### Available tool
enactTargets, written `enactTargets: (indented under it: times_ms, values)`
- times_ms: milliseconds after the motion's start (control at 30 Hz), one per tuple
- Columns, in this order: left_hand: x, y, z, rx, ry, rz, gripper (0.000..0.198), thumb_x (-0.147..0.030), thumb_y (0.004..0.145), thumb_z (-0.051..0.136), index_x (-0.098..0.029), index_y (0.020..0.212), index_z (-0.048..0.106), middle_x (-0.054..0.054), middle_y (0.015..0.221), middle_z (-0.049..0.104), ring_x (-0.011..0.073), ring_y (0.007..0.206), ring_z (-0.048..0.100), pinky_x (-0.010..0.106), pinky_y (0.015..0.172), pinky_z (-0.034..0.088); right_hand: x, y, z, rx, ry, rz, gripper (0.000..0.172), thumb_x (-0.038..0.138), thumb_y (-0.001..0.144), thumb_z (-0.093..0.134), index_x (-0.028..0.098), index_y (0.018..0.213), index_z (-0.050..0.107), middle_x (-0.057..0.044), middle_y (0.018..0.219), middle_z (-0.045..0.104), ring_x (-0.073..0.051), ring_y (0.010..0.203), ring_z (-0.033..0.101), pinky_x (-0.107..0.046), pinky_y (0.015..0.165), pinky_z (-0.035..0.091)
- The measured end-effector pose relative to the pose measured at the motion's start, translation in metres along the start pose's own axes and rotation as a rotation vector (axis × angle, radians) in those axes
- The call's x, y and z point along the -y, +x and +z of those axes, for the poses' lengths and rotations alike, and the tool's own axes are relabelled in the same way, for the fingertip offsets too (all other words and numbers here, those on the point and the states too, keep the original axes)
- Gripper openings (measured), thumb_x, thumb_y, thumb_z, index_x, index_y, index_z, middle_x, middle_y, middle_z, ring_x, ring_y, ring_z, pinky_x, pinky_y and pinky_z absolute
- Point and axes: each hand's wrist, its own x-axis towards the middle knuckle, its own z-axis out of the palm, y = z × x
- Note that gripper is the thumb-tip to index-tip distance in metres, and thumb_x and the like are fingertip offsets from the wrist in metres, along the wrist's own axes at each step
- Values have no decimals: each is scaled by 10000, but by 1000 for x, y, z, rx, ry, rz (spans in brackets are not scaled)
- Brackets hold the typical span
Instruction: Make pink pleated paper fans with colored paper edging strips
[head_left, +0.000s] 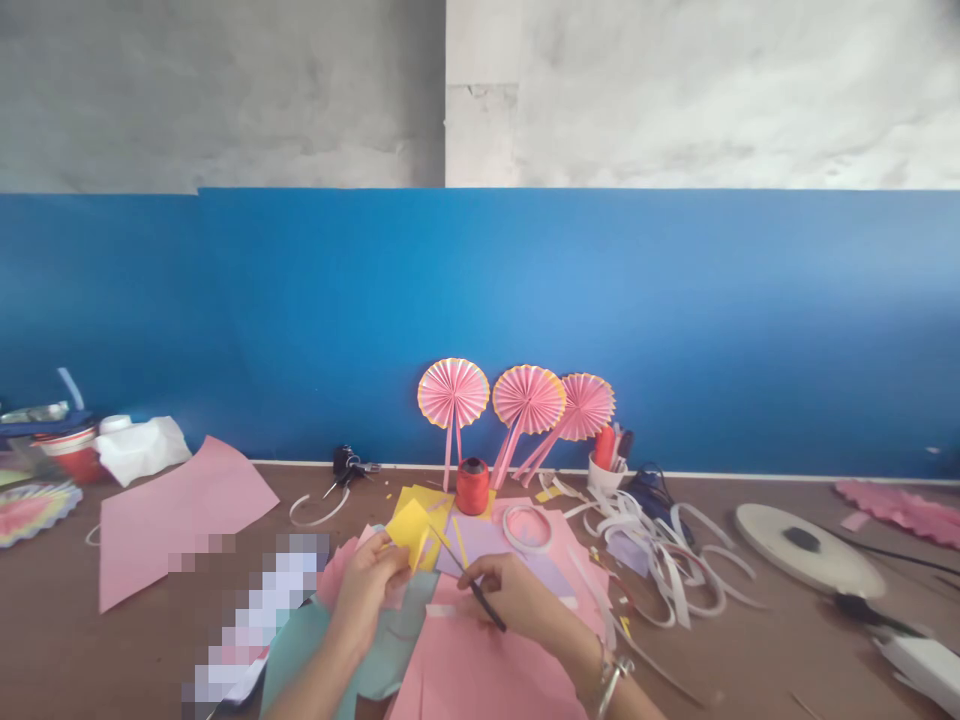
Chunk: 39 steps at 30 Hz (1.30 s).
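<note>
One thumb and the fingertips of the left hand (369, 572) are pinching a yellow paper piece (409, 524), which is sitting in the lower centre of the frame. Thumb and fingers of the right hand (514, 590) are closing around a slim tool (490, 608), its dark handle slanting to the lower right and its thin tip pointing to the upper left. The tip is lying just beside the yellow piece; contact: cannot tell. A silvery bracelet (616, 684) is circling the right wrist.

Under and around the hands, pink sheets (487, 670), a pale green sheet (386, 660) and a lilac sheet (541, 575) are overlapping. A red spool (472, 490) is standing upright beyond the fingers; a tape ring (526, 548) is lying flat to its right.

Farther out, three pleated pink fans, left (453, 392), middle (529, 399) and right (591, 406), are leaning against a blue panel (525, 270) at centre. White strips (679, 585) are tangling at lower right, near a white cup (604, 477) holding pens. A large pink sheet (184, 525) is lying at lower left.
</note>
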Motion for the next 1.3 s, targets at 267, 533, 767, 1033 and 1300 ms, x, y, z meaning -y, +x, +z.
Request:
enactTargets:
  times_ms: [267,533,767,1033,1300]
  values:
    - [-4,-3,2,45,-6,38,327,-336,619,706,-168,892,644,94,925,729,274,906,673,329,737,529,9,-7,-3,37,-14,38,192,270,665,639,168,826,667,38,502,577,-77,408,489,-160,409,354]
    - [0,-4,5,97,-47,-34,406,-328,604,732,-163,960,628,85,926,731,271,882,682,317,711,517,9,-6,1,1,-3,18,188,245,668,630,159,833,657,54,485,537,-74,411,460,-166,410,330]
    - [5,-3,3,139,-24,-95,391,-337,623,722,-168,959,614,71,845,734,262,830,694,293,655,495,4,-3,2,-17,32,22,211,197,624,647,160,831,662,53,511,546,-82,444,473,-180,454,354]
    - [3,-4,2,173,-41,-96,381,-317,640,717,-162,970,607,78,858,733,265,867,686,324,724,504,2,-1,3,-5,83,2,202,184,624,611,142,817,651,47,497,551,-89,438,473,-186,448,348]
    - [4,-4,2,164,-42,-95,354,-321,633,726,-172,933,613,70,846,733,257,862,689,304,706,506,6,-2,4,-25,70,15,175,163,608,595,149,776,640,67,459,518,-79,411,440,-181,427,325]
